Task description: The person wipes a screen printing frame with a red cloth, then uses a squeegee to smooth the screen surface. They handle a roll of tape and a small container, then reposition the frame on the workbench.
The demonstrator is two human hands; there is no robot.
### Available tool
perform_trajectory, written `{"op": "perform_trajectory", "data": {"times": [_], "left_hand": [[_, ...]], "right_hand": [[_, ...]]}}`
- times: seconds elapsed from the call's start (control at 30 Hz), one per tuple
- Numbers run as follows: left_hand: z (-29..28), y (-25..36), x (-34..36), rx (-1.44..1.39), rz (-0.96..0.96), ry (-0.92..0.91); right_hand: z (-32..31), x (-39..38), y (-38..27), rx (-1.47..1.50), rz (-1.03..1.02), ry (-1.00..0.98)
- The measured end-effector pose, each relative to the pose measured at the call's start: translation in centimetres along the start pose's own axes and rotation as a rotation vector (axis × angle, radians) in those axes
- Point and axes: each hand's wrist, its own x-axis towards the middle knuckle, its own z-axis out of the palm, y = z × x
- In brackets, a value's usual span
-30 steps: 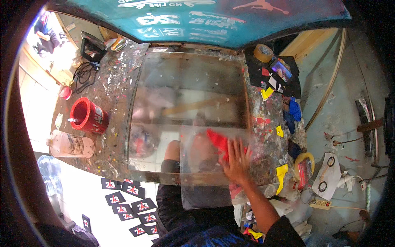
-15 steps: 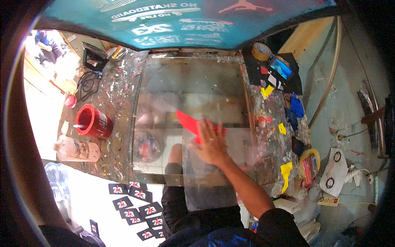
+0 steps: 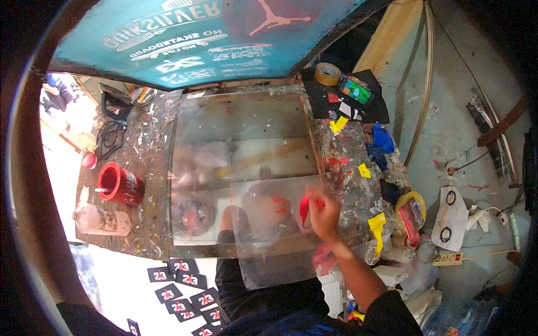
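Note:
My right hand [image 3: 325,215] is over the right side of the glass panel [image 3: 235,112], smeared a little by motion. Its fingers are closed on a limp red piece [image 3: 304,210] of thin material, which hangs from the thumb side. Below the hand lies a clear plastic sheet [image 3: 260,246], reaching over the front edge of the glass toward my lap. A small red printed mark [image 3: 280,203] shows on the sheet. A blurred red patch [image 3: 323,257] is beside my wrist; I cannot tell what it is. My left hand is out of the picture.
A blue-green printing screen [image 3: 185,39] tilts up at the back. Left of the glass stand a red pot [image 3: 119,185], a plastic bottle [image 3: 103,220] and an iron [image 3: 115,101]. On the right are tape rolls [image 3: 327,74], a phone [image 3: 356,91] and yellow scraps [image 3: 376,229]. Printed black cards [image 3: 190,278] lie below left.
My right hand has come off the glass and drawn right with the red piece, which was spread flat under it. The red mark on the sheet now shows. The view has turned.

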Motion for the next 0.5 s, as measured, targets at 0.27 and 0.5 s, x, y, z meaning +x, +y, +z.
{"op": "perform_trajectory", "data": {"times": [0.27,0.5], "left_hand": [[0.6,0.8,1.5,-0.015,0.038,0.006],[-0.4,-0.3,0.9,-0.154,-0.093,-0.051]], "right_hand": [[15.2,10.9,-5.0,0.277,0.156,-0.171],[13.1,-2.7,-7.6,-0.482,-0.254,-0.505]]}}
